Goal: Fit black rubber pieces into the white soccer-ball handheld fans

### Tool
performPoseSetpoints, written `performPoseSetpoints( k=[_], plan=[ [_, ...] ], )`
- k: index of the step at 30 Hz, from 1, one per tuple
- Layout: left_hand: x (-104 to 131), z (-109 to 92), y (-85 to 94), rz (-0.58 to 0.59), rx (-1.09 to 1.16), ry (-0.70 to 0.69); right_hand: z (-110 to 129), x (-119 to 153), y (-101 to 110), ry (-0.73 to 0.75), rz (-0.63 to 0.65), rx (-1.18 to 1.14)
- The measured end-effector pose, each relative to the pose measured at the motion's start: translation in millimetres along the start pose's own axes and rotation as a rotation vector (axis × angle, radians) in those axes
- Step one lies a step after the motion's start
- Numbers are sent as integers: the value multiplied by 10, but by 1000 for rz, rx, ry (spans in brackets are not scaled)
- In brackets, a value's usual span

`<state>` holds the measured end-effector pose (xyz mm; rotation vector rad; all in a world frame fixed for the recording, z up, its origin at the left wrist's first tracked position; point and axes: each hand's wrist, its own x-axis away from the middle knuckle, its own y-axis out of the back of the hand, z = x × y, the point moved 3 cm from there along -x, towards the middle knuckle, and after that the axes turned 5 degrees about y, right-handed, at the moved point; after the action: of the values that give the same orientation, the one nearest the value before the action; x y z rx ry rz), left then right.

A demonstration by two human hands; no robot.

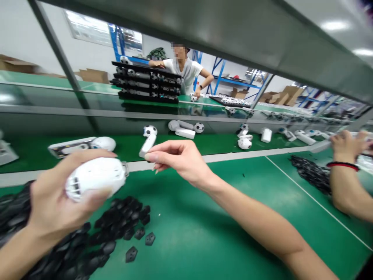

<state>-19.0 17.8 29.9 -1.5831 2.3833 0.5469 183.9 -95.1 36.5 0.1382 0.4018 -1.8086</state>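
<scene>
My left hand is wrapped round a white rounded housing with slots at its left end and a small metal loop at its right end. To the right of it, my right hand is pinched, fingertips together, over the edge of the belt; what it holds, if anything, is too small to name. Just behind those fingertips lies a white piece with a soccer-patterned ball. Below my left hand, a pile of black pentagonal pieces spreads over the green table.
White units such as a long white one lie along the green belt. A co-worker's arm reaches in at the right, near a black pile. Across stands a person beside stacked black trays. A metal shelf hangs overhead.
</scene>
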Motion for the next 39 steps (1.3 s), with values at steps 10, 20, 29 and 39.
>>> performPoseSetpoints(
  k=[10,20,29,39],
  plan=[
    [84,-159,-118,31,-462,-949,105,217,-185,-68,87,0],
    [122,-202,-155,143,-361,-1033,11,293,-322,-79,87,30],
    [202,-381,-215,223,-378,-1024,-42,316,-321,-280,153,-151],
    [298,-495,-235,316,-292,-1002,-122,373,-329,-510,335,-223]
  ],
)
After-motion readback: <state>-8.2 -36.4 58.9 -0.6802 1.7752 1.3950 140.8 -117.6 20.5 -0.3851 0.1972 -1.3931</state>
